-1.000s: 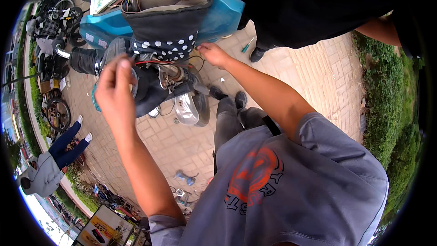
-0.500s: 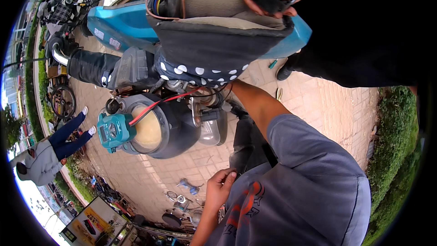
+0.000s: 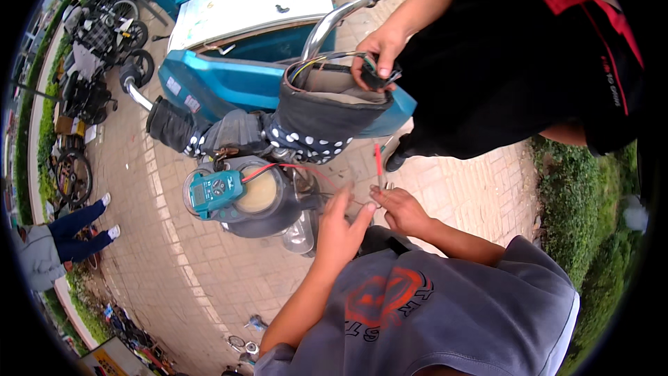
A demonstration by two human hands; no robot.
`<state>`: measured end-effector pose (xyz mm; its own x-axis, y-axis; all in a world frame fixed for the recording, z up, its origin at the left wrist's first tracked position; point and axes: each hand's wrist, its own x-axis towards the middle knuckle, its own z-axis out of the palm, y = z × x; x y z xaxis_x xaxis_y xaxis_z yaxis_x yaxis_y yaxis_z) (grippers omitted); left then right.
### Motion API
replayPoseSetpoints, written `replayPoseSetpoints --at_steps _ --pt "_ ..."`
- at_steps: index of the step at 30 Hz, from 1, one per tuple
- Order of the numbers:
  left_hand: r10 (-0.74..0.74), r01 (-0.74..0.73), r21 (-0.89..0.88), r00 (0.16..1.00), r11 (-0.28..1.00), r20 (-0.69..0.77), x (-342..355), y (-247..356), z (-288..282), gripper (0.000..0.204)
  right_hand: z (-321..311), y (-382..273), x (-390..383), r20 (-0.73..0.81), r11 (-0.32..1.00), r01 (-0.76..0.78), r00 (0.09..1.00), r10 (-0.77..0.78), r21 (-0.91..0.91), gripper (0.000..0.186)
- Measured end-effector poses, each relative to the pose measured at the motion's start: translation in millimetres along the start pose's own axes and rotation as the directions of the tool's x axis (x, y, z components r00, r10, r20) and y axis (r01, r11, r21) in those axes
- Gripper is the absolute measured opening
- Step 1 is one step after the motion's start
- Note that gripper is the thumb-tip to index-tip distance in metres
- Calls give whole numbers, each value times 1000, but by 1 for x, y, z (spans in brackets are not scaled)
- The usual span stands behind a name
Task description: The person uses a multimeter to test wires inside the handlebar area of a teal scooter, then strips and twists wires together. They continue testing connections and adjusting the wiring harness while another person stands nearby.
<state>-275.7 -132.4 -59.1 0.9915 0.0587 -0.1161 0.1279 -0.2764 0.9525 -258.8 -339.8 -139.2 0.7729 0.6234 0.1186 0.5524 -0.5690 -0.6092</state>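
Note:
My left hand (image 3: 339, 228) is raised in front of my shirt, its fingers smeared by motion; the thumb stands out toward my right hand. My right hand (image 3: 405, 212) is closed around the lower end of a slim red-handled tool (image 3: 378, 160), whose exact kind I cannot make out. Thin wire passes between the two hands, partly blurred. To their left, a teal multimeter (image 3: 214, 190) with a red lead (image 3: 263, 168) rests on the vehicle's round dark front part. Another person's hand (image 3: 381, 52) grips a black connector (image 3: 379, 75) with coloured wires above the padded handlebar muff (image 3: 327, 115).
The blue vehicle (image 3: 229, 80) has chrome handlebars (image 3: 334, 21) and a white board (image 3: 257, 10) behind. The other person, in black clothes (image 3: 480, 69), stands at the right. Parked bicycles (image 3: 125, 17) line the left, near a bystander (image 3: 42, 251). A hedge (image 3: 570, 195) borders the paving.
My right hand has come out from beneath the muff and back toward me, now with the red-handled tool. My left hand has risen beside it. The view has shifted back.

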Motion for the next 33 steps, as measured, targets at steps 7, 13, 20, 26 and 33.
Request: replayPoseSetpoints --at_steps 7,13,20,26,33 --pt "-50 219 -610 958 762 281 49 47 3 33 -72 -80 43 -122 981 137 985 -120 140 38" --pt "182 -179 -60 982 982 56 76 65 -5 23 -113 -94 120 -415 880 -101 853 316 463 23" --pt "270 -249 111 933 962 -239 120 73 -42 30 -118 -61 176 -315 730 -132 841 441 670 31" --pt "26 -68 -189 976 980 -218 171 63 -43 22 -97 -50 206 -360 887 -87 893 272 454 28" --pt "-111 60 -409 989 911 -101 171 61 -49 16 -86 -37 213 -349 839 -25 902 254 544 20"
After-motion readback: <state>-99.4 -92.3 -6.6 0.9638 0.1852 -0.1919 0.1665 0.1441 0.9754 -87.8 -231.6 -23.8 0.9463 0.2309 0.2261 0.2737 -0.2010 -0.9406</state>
